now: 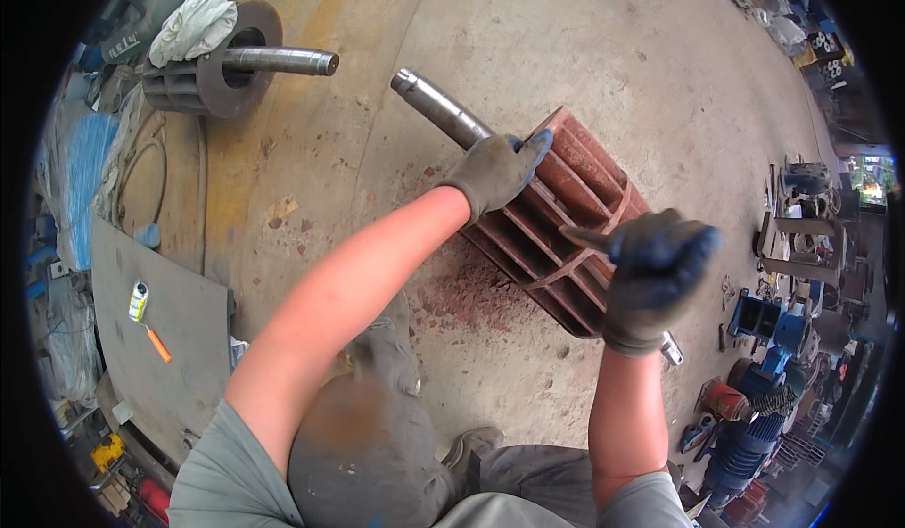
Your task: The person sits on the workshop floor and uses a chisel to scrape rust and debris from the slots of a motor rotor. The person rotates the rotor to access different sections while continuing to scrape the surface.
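Concrete floor (509,33) runs out all round the red finned rotor (534,238); rotor is the landmark here. Floor's hard and gritty, so a knock to the metal or a foot sliding on grit would be easy.

Grey sheet (189,278): on the floor, well to the person's left of the rotor. Could trip anyone stepping back that way.

Rotor itself: on its side on the floor, in front of the person, lying at a slant. Round body, so it could roll if pushed off-centre. Can't see what steadies it underneath.

Grey rotor (217,90): beyond the red rotor, to its left, well apart. Low risk unless the red one swings.

Steel shaft (441,108) sticks out of the rotor's far-left end. Shin hazard, and a bump there could turn the body.

Shoe (467,445): near side of the rotor. A roll toward the person could pinch it.

Left hand (498,174): gloved, laid over the rotor's shaft end. Can't tell if it's gripping; fingers partly hidden.

Right hand (660,278): gloved, blurred, fist closed round a slim tool (586,238) above the rotor's fins. Tip aims roughly leftward; overshoot could catch the left wrist. Contact unclear.

Red flakes (462,304): near side of the rotor. Slippery underfoot, could fly up.
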`<control>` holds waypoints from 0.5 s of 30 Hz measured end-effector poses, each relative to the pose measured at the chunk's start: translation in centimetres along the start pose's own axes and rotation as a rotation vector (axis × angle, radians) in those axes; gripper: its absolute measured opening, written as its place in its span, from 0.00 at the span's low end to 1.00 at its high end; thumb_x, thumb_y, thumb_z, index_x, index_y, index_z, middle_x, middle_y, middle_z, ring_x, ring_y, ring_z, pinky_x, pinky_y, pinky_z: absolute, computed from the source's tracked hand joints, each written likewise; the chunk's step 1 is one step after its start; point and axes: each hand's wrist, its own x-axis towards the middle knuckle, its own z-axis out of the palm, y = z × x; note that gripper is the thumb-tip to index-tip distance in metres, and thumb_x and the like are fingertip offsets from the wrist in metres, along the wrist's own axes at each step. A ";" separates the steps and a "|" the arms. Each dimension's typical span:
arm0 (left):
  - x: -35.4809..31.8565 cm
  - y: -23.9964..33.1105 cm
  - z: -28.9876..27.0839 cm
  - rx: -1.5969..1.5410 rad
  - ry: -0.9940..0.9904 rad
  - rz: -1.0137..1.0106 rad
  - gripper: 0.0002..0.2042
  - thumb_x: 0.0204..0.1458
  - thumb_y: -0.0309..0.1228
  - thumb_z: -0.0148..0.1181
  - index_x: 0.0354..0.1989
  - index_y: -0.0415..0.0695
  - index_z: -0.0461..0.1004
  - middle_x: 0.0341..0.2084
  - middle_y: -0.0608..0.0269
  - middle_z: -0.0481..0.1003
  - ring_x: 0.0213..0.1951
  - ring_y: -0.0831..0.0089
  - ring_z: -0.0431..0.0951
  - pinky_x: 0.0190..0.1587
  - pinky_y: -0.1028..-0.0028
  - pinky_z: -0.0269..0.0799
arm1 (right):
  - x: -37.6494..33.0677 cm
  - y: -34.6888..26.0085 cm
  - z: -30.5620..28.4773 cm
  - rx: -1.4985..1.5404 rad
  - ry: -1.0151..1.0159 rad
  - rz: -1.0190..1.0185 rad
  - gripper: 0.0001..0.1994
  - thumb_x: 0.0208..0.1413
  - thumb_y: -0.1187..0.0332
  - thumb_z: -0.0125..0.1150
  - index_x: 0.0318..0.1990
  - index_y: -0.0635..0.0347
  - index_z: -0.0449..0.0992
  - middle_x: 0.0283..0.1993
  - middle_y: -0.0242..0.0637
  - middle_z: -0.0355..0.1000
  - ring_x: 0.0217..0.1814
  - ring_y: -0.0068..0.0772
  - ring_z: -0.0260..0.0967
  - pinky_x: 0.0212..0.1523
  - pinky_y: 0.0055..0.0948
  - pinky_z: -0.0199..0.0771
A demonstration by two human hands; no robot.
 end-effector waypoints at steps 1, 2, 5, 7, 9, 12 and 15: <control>0.0 0.0 0.1 0.004 -0.003 -0.011 0.43 0.72 0.72 0.46 0.32 0.35 0.78 0.25 0.50 0.75 0.34 0.55 0.75 0.48 0.54 0.75 | 0.1 -0.3 0.2 -0.058 -0.072 -0.011 0.25 0.83 0.50 0.43 0.32 0.57 0.69 0.24 0.35 0.64 0.21 0.32 0.64 0.28 0.36 0.83; 0.1 0.0 0.1 0.011 -0.002 -0.014 0.43 0.72 0.71 0.46 0.32 0.35 0.78 0.25 0.49 0.75 0.34 0.55 0.75 0.48 0.54 0.75 | 0.4 -0.2 0.6 -0.052 -0.085 -0.017 0.25 0.83 0.51 0.43 0.33 0.57 0.69 0.24 0.35 0.64 0.21 0.32 0.63 0.28 0.35 0.83; 0.3 0.1 0.0 0.032 -0.011 -0.011 0.43 0.72 0.71 0.45 0.33 0.34 0.79 0.26 0.48 0.77 0.35 0.53 0.76 0.49 0.53 0.75 | 1.2 0.4 2.3 -0.492 -0.111 -0.004 0.23 0.83 0.52 0.45 0.34 0.57 0.69 0.26 0.35 0.67 0.22 0.29 0.63 0.25 0.32 0.79; 0.4 0.2 0.0 0.045 0.005 -0.015 0.44 0.72 0.71 0.44 0.34 0.33 0.79 0.27 0.46 0.77 0.35 0.51 0.76 0.50 0.52 0.75 | 1.6 0.4 2.9 -0.574 -0.113 0.248 0.26 0.83 0.47 0.45 0.35 0.57 0.68 0.26 0.33 0.66 0.23 0.28 0.65 0.22 0.33 0.79; 0.5 0.2 -0.1 0.021 -0.053 0.008 0.44 0.72 0.71 0.44 0.35 0.33 0.80 0.28 0.44 0.77 0.36 0.50 0.77 0.51 0.52 0.76 | 1.9 0.1 3.0 -0.381 -0.100 0.078 0.27 0.83 0.45 0.43 0.35 0.56 0.67 0.26 0.33 0.64 0.23 0.28 0.65 0.23 0.35 0.82; 0.5 0.2 0.0 0.029 -0.033 -0.037 0.44 0.72 0.71 0.44 0.35 0.34 0.81 0.29 0.42 0.79 0.37 0.49 0.79 0.51 0.53 0.76 | 1.9 -0.4 2.9 -0.052 0.001 -0.023 0.28 0.84 0.44 0.38 0.36 0.57 0.67 0.27 0.35 0.65 0.23 0.29 0.65 0.25 0.34 0.83; 0.8 0.3 0.0 0.025 -0.043 -0.020 0.44 0.72 0.71 0.44 0.35 0.34 0.81 0.28 0.43 0.79 0.37 0.49 0.80 0.52 0.53 0.76 | 1.8 -0.3 2.8 -0.497 -0.134 0.162 0.27 0.85 0.47 0.39 0.36 0.58 0.68 0.28 0.37 0.68 0.22 0.29 0.63 0.25 0.31 0.73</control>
